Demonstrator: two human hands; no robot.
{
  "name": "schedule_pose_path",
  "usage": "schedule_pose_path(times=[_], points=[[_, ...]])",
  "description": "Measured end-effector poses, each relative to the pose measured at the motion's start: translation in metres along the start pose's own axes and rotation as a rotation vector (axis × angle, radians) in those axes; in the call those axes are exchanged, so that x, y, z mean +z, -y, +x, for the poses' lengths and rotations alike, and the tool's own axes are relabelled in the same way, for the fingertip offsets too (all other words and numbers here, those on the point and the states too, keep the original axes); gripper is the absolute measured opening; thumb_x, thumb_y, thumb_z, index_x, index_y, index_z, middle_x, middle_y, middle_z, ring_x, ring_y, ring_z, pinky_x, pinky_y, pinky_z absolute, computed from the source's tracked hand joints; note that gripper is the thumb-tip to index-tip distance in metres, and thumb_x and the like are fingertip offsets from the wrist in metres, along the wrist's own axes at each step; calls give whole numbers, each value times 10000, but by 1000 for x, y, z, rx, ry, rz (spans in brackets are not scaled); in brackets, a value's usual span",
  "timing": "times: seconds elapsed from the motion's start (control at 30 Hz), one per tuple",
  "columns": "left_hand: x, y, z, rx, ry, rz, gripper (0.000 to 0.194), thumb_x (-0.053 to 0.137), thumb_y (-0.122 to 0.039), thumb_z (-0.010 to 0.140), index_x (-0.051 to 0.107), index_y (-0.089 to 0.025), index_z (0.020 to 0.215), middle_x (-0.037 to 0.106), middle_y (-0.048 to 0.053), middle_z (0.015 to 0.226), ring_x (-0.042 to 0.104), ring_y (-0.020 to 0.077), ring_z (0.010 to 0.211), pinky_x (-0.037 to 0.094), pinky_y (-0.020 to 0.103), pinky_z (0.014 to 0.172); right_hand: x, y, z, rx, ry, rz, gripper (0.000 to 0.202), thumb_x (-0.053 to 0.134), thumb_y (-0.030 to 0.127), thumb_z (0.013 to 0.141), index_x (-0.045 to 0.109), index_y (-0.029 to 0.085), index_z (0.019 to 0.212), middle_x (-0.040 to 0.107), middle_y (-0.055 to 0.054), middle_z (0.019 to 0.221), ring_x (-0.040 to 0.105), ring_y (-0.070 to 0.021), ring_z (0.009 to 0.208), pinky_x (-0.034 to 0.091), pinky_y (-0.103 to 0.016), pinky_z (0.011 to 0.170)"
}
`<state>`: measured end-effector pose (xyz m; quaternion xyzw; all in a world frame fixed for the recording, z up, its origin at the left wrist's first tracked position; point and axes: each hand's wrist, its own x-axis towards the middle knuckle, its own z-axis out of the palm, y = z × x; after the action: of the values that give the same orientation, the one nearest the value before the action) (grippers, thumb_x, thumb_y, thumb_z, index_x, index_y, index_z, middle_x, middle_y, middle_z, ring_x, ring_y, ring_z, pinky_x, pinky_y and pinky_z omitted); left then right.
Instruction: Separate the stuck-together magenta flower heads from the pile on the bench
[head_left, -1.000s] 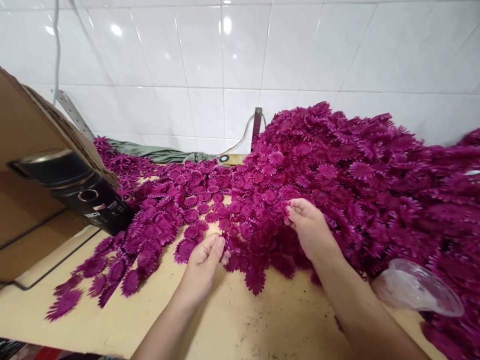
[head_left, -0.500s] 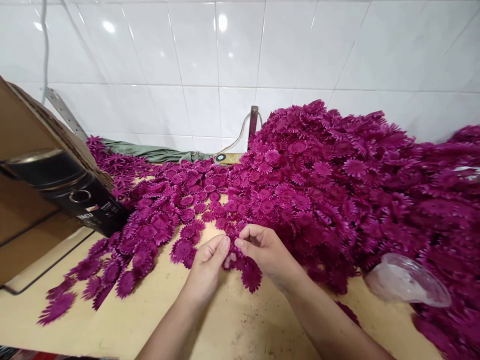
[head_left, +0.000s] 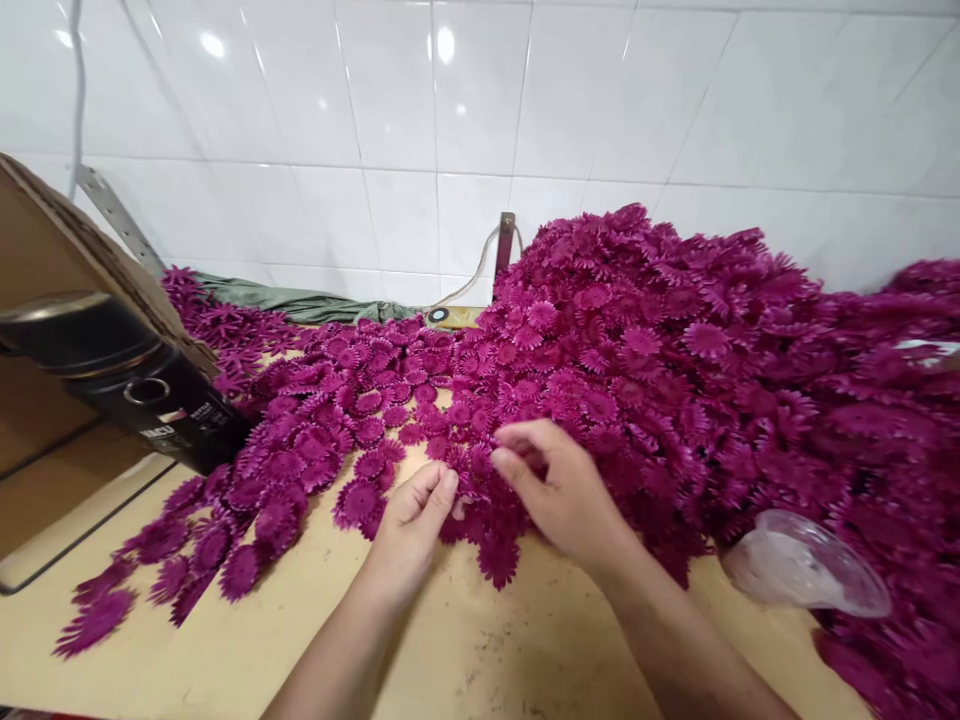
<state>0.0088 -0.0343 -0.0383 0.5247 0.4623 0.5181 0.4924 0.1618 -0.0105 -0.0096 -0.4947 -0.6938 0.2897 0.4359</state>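
Observation:
My left hand [head_left: 421,508] is closed in a pinch over the front of the flower heap, thumb pressed against the curled index finger. What lies between its fingertips is too small to make out. My right hand [head_left: 559,485] hovers just to the right, its thumb and index finger curved with a small gap between their tips. Magenta fabric flower pieces [head_left: 499,555] with fringed petals lie below and between both hands. Behind the right hand rises a large mound of the same flower pieces [head_left: 675,340].
More flower pieces [head_left: 277,470] spread leftward over the tan tabletop [head_left: 450,660]. A black bottle [head_left: 150,385] leans by a cardboard box [head_left: 45,250] at left. A clear plastic tub [head_left: 806,565] sits at right. Green cloth [head_left: 300,295] lies along the white tiled wall [head_left: 397,90].
My right hand has drawn up and right, away from my left hand, and its finger and thumb have parted. My left hand keeps its pinch almost in place. The view has shifted slightly.

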Motion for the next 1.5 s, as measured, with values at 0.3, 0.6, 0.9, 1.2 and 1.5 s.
schedule_pose_path(times=[0.3,0.6,0.9,1.2,1.5], points=[[1,5,-2,36,69,18,388,522,-476,749,465,-169,517,412,-31,535,377,111,550,310,236,545,27,-3,-7,328,267,766,159,629,258,608,494,178,585,534,40,530,500,-95,531,397,-250,588],[4,-1,-1,26,12,70,374,524,-503,720,520,-168,553,414,-32,517,375,110,514,301,229,510,20,-6,9,340,55,636,145,609,274,592,512,169,572,435,62,514,344,-68,496,292,-213,509],[4,-1,3,54,-51,178,361,516,-430,726,370,-194,495,320,-56,508,306,97,501,276,216,480,17,9,-3,197,258,419,188,547,348,724,490,181,660,465,37,595,423,-94,557,355,-222,534],[5,4,-2,56,-11,225,272,518,-330,737,425,-181,529,373,-46,531,360,101,528,318,214,510,14,-8,3,154,164,254,87,513,231,714,550,174,661,550,15,612,484,-118,579,400,-254,577],[9,2,0,-21,-75,115,217,559,-344,690,487,-176,573,459,-29,561,421,119,569,357,224,542,24,1,-9,-26,23,-37,38,518,164,713,531,198,699,590,-28,717,535,-162,689,419,-301,659]])
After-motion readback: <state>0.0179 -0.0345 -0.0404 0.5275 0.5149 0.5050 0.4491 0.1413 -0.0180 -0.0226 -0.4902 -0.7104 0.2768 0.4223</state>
